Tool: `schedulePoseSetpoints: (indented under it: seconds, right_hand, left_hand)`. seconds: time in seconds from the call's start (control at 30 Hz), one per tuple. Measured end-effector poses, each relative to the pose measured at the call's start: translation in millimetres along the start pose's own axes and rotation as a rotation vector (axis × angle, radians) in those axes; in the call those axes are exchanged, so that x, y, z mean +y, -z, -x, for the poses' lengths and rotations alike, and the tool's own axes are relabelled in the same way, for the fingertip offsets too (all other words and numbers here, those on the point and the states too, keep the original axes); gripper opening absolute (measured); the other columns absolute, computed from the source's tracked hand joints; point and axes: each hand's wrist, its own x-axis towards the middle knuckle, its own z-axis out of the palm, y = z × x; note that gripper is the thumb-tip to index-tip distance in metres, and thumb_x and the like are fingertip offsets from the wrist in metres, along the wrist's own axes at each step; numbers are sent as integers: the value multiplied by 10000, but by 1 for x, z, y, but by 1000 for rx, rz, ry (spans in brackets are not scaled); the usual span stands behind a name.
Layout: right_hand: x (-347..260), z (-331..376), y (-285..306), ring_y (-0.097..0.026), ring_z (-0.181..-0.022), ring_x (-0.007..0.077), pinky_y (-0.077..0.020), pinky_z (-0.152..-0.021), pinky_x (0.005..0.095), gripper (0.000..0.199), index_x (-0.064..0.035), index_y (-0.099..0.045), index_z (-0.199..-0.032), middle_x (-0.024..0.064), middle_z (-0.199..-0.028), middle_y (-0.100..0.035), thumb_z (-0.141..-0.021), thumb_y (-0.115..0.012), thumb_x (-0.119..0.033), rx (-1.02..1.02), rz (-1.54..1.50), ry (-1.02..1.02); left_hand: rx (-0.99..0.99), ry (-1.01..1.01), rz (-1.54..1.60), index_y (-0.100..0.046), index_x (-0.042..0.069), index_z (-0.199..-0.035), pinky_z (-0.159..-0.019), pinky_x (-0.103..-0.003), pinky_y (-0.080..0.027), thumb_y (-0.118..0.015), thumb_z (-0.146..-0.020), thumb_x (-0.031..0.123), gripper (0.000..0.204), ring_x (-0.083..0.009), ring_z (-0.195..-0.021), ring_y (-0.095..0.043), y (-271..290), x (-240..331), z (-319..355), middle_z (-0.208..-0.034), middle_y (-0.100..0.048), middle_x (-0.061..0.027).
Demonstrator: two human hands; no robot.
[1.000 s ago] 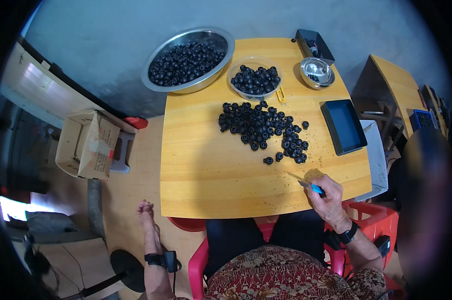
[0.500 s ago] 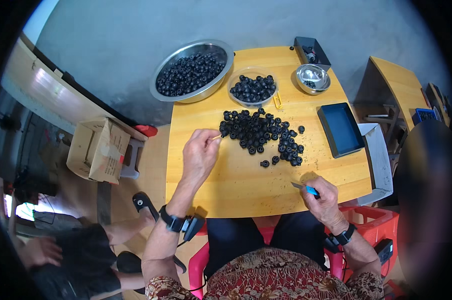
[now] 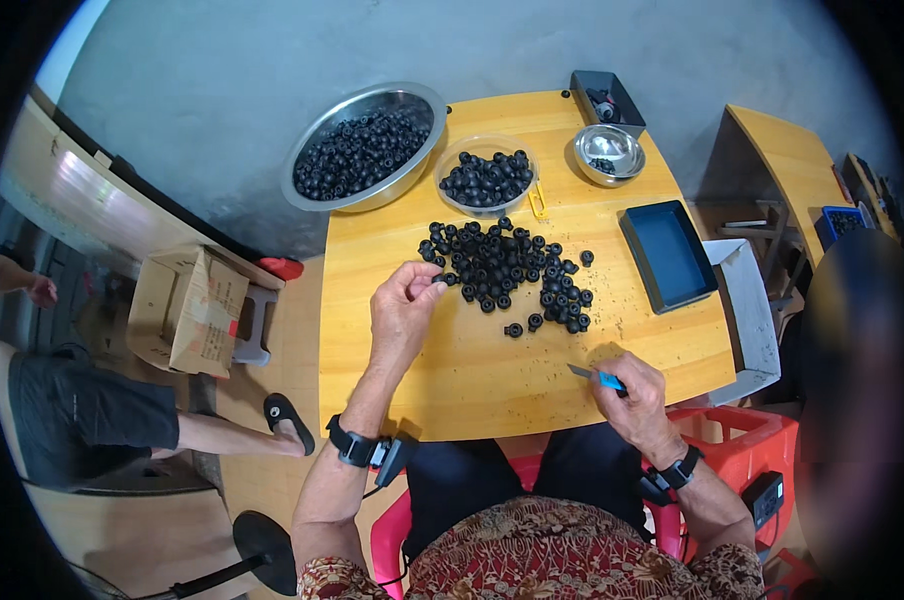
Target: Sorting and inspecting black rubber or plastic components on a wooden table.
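My left hand (image 3: 404, 305), which a second earlier had hung down beside the chair and then reached out over the wooden desk (image 3: 452, 370), had drawn back a little from the loose pile of small black ring-shaped parts (image 3: 507, 272) and now pinched one black part (image 3: 440, 281) between thumb and fingertips at the pile's left edge. The other fingers were curled in, narrow. My right hand (image 3: 634, 392) had hardly moved over that second: it stayed closed on a small blue-handled knife (image 3: 594, 376), blade pointing left, near the desk's front edge and well below the pile. With one part lifted clear and the blade waiting, I judged the piece ready to be brought toward the knife. Beyond the pile stood a clear bowl (image 3: 487, 178) of the same black parts; left of it, a large steel basin (image 3: 364, 150) held many more. Right of the pile lay an empty dark blue tray (image 3: 666, 253), and behind that a small steel bowl (image 3: 609, 152).
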Motion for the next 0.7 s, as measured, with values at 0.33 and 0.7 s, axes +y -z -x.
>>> schedulePoseSetpoints:
  seconds: [0.33,0.7]
  right_hand:
    - [-5,2,7,-576,-640,167,-467,-594,296,134,-12,-605,-956,94,-729,-581,-888,-645,-121,-7,-171,-172]
    - [-69,-3,31,-618,-688,223,-490,-644,302,140,30,-609,-1009,137,-794,-628,-922,-576,-74,112,-301,56]
  left_hand:
    - [-279,248,680,-607,11,-1036,-799,-254,-502,-669,-851,35,196,-132,-805,-621,-1,63,83,-922,-637,-41]
    - [-488,265,892,-585,21,-1053,-822,-278,-535,-671,-862,56,212,-167,-878,-655,-29,92,130,-967,-650,-76]
